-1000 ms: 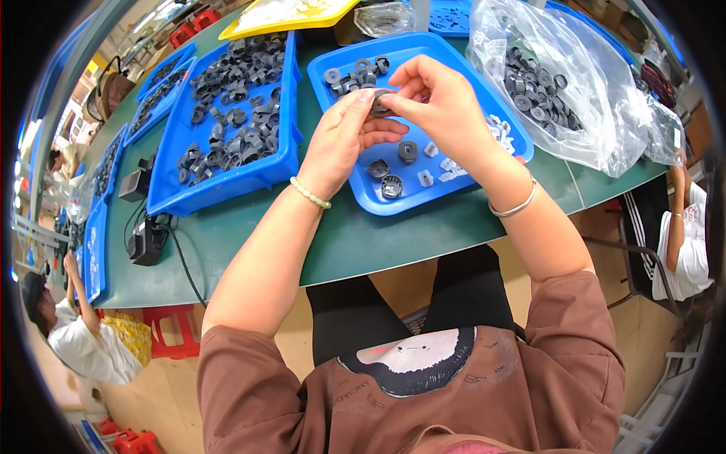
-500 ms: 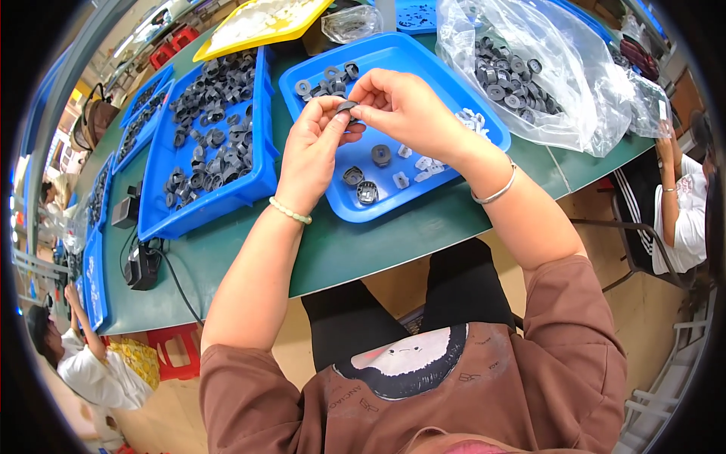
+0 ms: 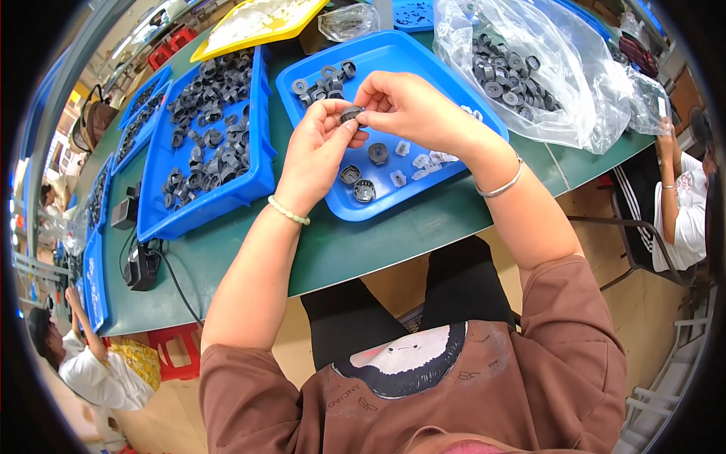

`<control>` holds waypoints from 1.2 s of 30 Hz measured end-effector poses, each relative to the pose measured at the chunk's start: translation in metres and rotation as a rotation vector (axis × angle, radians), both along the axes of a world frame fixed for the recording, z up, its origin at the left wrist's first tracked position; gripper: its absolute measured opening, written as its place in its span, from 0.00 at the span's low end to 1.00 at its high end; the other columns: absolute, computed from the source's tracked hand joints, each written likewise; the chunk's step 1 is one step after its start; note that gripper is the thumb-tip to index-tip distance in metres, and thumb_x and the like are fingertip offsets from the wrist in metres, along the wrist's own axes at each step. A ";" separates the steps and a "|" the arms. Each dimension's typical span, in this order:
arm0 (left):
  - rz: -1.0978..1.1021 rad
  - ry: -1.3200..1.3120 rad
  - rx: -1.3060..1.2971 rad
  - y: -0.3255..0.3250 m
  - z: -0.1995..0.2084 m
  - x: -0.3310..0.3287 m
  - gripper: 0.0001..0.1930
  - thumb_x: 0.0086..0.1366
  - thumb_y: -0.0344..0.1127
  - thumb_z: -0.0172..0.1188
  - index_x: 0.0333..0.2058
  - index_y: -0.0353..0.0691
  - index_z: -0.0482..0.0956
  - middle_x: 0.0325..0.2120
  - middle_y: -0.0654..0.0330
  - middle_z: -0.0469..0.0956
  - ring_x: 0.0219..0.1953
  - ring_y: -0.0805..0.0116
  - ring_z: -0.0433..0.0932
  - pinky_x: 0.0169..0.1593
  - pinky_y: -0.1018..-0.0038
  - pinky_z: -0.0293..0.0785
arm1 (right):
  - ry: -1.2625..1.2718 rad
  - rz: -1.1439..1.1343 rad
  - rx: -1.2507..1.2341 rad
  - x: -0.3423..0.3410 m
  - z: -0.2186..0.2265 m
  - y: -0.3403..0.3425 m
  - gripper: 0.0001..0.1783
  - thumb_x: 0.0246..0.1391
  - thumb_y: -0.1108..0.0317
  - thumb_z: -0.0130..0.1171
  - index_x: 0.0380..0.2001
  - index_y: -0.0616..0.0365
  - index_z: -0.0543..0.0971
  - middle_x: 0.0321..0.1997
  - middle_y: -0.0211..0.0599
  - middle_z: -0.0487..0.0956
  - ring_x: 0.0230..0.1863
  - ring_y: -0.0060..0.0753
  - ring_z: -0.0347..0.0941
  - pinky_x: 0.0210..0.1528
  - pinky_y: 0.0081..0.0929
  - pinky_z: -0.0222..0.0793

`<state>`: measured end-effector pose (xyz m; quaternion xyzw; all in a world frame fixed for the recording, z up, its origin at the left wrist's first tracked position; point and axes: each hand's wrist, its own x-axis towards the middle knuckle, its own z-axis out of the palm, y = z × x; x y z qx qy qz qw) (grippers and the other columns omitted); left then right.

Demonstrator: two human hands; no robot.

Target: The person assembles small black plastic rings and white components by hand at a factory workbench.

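Over the blue tray [image 3: 302, 74], my left hand [image 3: 318, 144] and my right hand [image 3: 408, 110] meet, both closed on one small round dark grey plastic part [image 3: 351, 114]. Thumb and fingers of each hand pinch it from either side, so much of it is covered. On the tray below lie a loose grey part [image 3: 377, 154] and two more [image 3: 364, 191] near the front corner. Small white translucent pieces [image 3: 398, 178] are scattered beside them, some hidden under my right forearm. Several more grey parts [image 3: 330, 79] sit at the tray's far left.
A deep blue bin [image 3: 261, 178] full of grey parts stands at the left, near a black power adapter [image 3: 142, 266] with a cable. A clear plastic bag [image 3: 575, 113] of grey parts lies at the right. Behind is a yellow tray [image 3: 291, 26]. People sit at both sides.
The grey part in my fingers has turned, showing more of its round face. My hands have barely moved; the whole view has shifted slightly.
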<state>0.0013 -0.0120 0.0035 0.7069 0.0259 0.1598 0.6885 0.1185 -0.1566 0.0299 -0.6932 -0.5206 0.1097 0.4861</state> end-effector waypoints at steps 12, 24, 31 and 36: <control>-0.023 -0.176 -0.059 0.000 0.003 0.000 0.17 0.68 0.28 0.52 0.54 0.33 0.67 0.40 0.55 0.76 0.41 0.70 0.78 0.46 0.75 0.77 | 0.262 0.029 0.041 0.003 0.004 0.000 0.07 0.58 0.70 0.58 0.36 0.64 0.74 0.31 0.31 0.77 0.32 0.19 0.74 0.37 0.18 0.73; -0.009 -0.179 0.203 0.007 -0.006 0.000 0.18 0.71 0.29 0.46 0.58 0.38 0.71 0.39 0.61 0.76 0.39 0.75 0.77 0.47 0.78 0.75 | 0.103 0.045 0.052 0.000 0.004 0.000 0.09 0.56 0.73 0.59 0.38 0.67 0.75 0.31 0.29 0.77 0.34 0.17 0.72 0.39 0.17 0.71; -0.053 -0.163 0.177 0.009 -0.007 0.001 0.18 0.72 0.30 0.46 0.58 0.38 0.71 0.39 0.61 0.75 0.39 0.75 0.77 0.47 0.78 0.74 | -0.043 -0.108 0.016 -0.007 0.002 0.002 0.08 0.53 0.75 0.59 0.36 0.67 0.76 0.28 0.28 0.75 0.31 0.15 0.70 0.35 0.16 0.70; -0.046 -0.132 0.112 0.004 -0.006 0.001 0.18 0.71 0.32 0.47 0.59 0.39 0.70 0.41 0.61 0.75 0.40 0.74 0.77 0.48 0.78 0.74 | 0.153 0.004 0.034 -0.002 0.004 0.000 0.08 0.55 0.73 0.60 0.37 0.66 0.76 0.29 0.29 0.76 0.31 0.15 0.71 0.35 0.15 0.70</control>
